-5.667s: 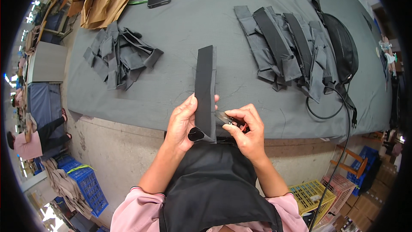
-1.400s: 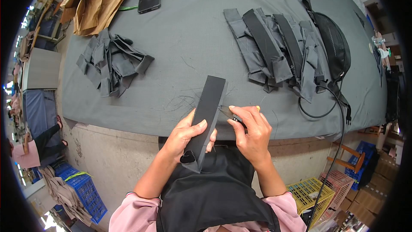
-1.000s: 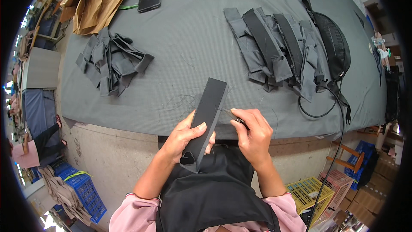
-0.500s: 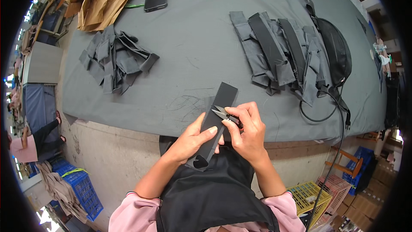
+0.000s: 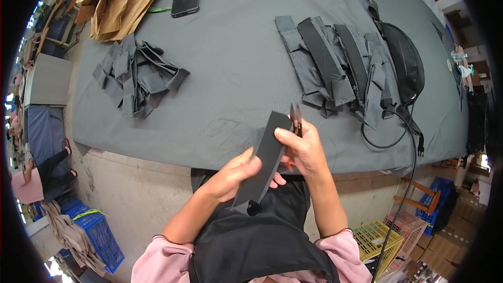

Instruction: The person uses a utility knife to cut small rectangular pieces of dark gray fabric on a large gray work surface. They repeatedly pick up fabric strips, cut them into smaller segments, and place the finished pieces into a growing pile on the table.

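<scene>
Dark fabric strip [image 5: 268,160], held aslant above the person's lap at the near edge of the table, its far end pointing up and to the right. The left hand [image 5: 233,178] is closed about the lower half, thumb along the upper face and fingertips showing past the far side. The right hand [image 5: 305,149] has its thumb laid on the strip near the far end and its fingers curled around thread snips [image 5: 296,120], whose points stand upward, slightly parted, just beside the strip's end; its grip on the handles is largely hidden, so how firmly they are held cannot be told. The chief hazard, as judged here, is the bare points: a twist of the right wrist might nick the cloth or prick a finger. A loosened left grip could let the strip slip onto the apron [image 5: 251,243]. Fine dark threads [image 5: 222,128] on the grey table cover [image 5: 225,81] might cling to the strip if it were laid there. Farther out lie a jumbled heap of strips [image 5: 139,78] on the left and overlapping strips [image 5: 322,63] on the right, near a black pouch [image 5: 403,63]; similar colouring could cause pieces to be confused if the groups mixed.
</scene>
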Action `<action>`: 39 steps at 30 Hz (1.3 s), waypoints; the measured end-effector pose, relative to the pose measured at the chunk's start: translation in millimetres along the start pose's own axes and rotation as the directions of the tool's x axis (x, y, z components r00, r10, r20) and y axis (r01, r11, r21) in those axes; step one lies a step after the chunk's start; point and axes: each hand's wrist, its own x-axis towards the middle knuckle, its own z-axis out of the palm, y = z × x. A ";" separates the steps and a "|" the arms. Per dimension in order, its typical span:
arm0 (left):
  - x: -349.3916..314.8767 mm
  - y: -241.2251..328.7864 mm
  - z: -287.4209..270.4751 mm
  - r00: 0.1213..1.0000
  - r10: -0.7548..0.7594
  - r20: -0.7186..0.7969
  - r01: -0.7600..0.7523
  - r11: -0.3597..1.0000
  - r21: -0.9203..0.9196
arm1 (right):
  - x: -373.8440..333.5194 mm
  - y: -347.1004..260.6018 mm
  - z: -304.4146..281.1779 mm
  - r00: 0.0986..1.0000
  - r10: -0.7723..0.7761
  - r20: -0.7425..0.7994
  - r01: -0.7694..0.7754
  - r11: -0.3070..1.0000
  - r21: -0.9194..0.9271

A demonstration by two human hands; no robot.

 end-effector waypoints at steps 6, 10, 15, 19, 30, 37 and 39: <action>15.1 0.9 -3.9 0.999 0.045 -0.002 -0.045 0.996 -0.079 | -12.4 16.2 -0.1 0.942 -0.320 -0.102 0.245 0.862 -0.443; 14.3 5.4 -4.3 1.000 -0.006 0.016 0.007 0.995 -0.104 | -24.7 10.2 -5.2 0.742 -0.669 0.035 0.361 0.356 -0.862; 9.7 5.3 -9.2 0.991 -0.128 0.024 0.131 0.979 -0.159 | -24.0 -5.3 -16.0 0.705 -0.677 0.211 0.478 0.234 -0.847; 7.7 11.1 -3.5 0.981 -0.195 -0.020 0.188 0.964 -0.185 | -22.7 -7.8 -20.1 0.704 -0.673 0.228 0.485 0.222 -0.846; 4.2 8.9 -6.3 0.972 -0.233 -0.022 0.224 0.952 -0.208 | -34.8 -1.7 -18.0 0.735 -0.659 0.159 0.426 0.267 -0.865; -1.3 11.9 -16.7 0.962 -0.271 0.011 0.264 0.927 -0.265 | -34.0 0.4 -10.7 0.783 -0.615 0.090 0.384 0.365 -0.848; -4.8 14.1 -15.8 0.953 -0.300 -0.037 0.282 0.928 -0.244 | -33.1 5.6 -13.1 0.780 -0.619 0.095 0.416 0.400 -0.816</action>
